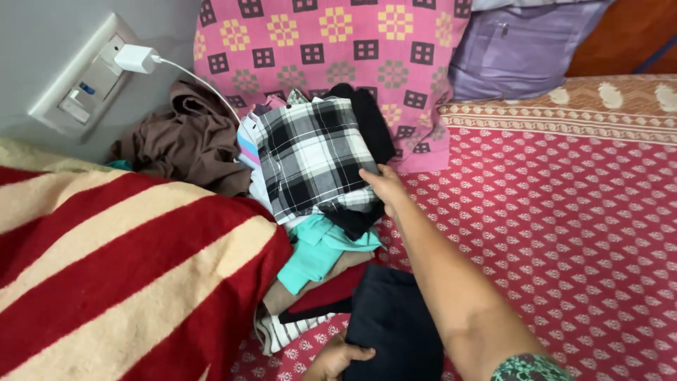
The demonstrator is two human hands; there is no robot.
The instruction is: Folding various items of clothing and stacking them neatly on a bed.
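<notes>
From the head camera, the right hand (382, 185) reaches across the red patterned bedsheet (564, 212) to a pile of clothes, its fingers curled onto the edge of a black-and-white checked shirt (310, 155) lying on top, in front of the pink pillow (331, 42). The left hand (337, 358) rests low down, fingers closed on the edge of a dark garment (395, 317). A striped blanket (120, 275) lies just beside the pile.
</notes>
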